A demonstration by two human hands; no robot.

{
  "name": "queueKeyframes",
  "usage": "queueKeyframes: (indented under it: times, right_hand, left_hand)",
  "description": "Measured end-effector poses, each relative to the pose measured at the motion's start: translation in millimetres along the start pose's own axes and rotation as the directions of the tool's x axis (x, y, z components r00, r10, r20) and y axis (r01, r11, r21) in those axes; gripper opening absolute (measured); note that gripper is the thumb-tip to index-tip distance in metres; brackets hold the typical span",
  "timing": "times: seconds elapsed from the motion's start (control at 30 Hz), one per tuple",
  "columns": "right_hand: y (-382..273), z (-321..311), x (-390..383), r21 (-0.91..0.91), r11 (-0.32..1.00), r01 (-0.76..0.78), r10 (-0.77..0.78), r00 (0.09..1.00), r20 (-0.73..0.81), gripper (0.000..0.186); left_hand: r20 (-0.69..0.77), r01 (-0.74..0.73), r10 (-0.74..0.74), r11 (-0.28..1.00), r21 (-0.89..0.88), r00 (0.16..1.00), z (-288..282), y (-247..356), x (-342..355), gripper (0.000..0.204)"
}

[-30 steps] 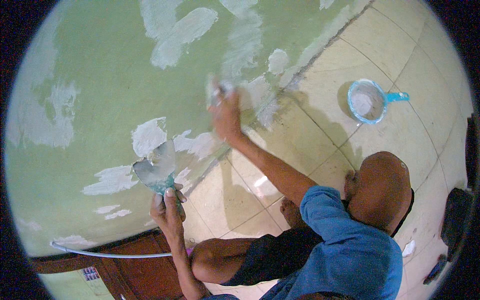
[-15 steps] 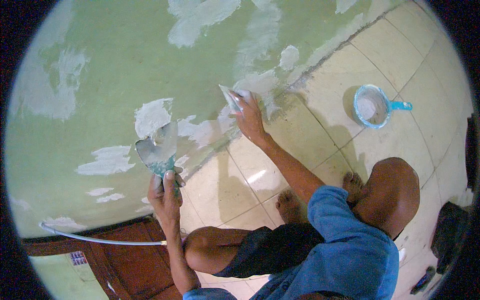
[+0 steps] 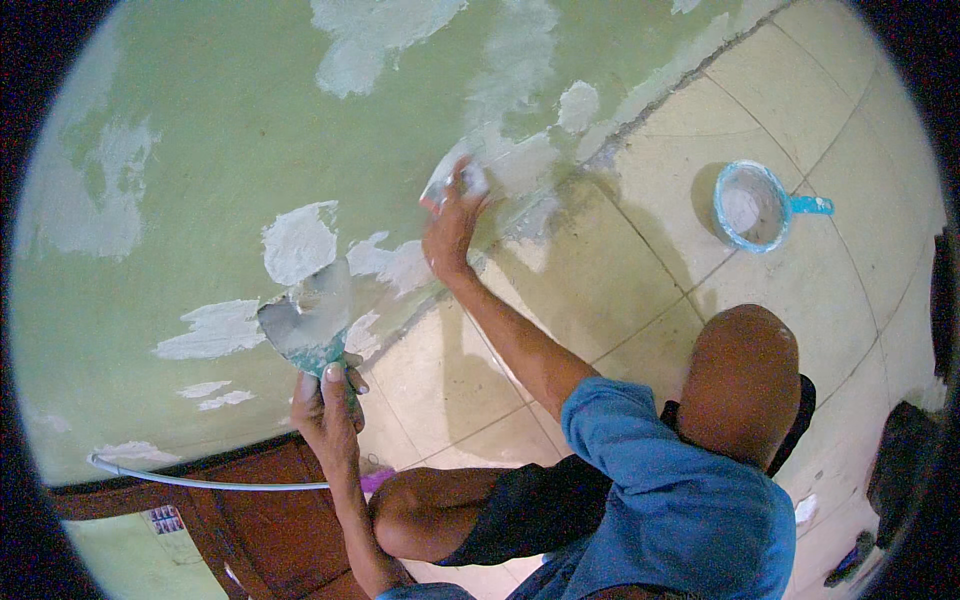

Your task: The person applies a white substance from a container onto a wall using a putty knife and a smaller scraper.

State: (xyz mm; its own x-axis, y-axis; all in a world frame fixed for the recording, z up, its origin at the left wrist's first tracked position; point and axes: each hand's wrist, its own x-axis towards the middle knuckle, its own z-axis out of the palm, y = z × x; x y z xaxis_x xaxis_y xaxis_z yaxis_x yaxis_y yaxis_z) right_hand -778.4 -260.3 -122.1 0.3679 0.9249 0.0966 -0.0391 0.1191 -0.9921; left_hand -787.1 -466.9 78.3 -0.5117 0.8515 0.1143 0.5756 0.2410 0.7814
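Observation:
My left hand [image 3: 328, 408] is closed round the handle of a broad putty knife [image 3: 308, 335], which has a teal lower part and grey-white putty on its blade. It is held up in front of the green wall [image 3: 230, 150]. My right hand [image 3: 455, 232] grips a small flat putty spreader [image 3: 436, 190], partly hidden by the fingers and slightly blurred. The spreader is at the wall, next to a pale smeared putty patch [image 3: 515, 165] just above the floor line. Whether its edge touches the wall, I cannot tell.
On the tiled floor [image 3: 630, 290] to the right stands a blue-handled dipper [image 3: 790, 205] with whitish putty inside. A pale thin hose [image 3: 210, 483] crosses before a brown wooden door [image 3: 265, 520] at lower left. Dark items [image 3: 905, 465] lie at the far right.
My right hand has shifted left and turned, bringing the spreader lower and more sideways along the wall. My left hand with the putty knife has dropped slightly. My right knee has moved left.

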Motion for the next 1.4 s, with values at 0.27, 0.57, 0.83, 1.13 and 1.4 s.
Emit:
queueKeyframes:
  times: [0.27, 0.57, 0.83, 1.13, 1.4]
  right_hand:
    - [63.4, -35.9, -3.2, 0.014, 0.967, -0.255, 0.254, 0.957, -0.142, 0.06]
    - [1.5, -3.4, 22.6, -0.153, 0.988, -0.027, -0.016, 0.961, -0.275, 0.029]
    - [54.5, -44.2, 38.4, 0.126, 0.948, -0.291, 0.305, 0.947, -0.104, 0.043]
    - [-34.3, -40.6, -20.0, 0.164, 0.978, 0.126, -0.156, 0.97, 0.187, 0.031]
    - [121.7, -91.0, -62.7, 0.631, 0.508, -0.586, 0.419, 0.808, 0.413, 0.03]
  left_hand:
    - [-0.005, -0.074, 0.074, 0.997, 0.013, 0.997, 2.2, -2.9, 7.4, 0.023]
    - [-0.001, -0.018, 0.018, 1.0, 0.017, 1.0, 0.2, -5.2, 6.4, 0.02]
    - [0.0, -0.011, 0.011, 1.0, 0.019, 1.0, -1.5, -9.4, 6.1, 0.022]
    - [-0.03, -0.024, 0.026, 0.999, 0.048, 0.999, -8.9, -9.6, 8.7, 0.023]
    - [-0.013, 0.065, -0.065, 0.998, -0.004, 0.998, -11.9, -16.7, 6.3, 0.025]
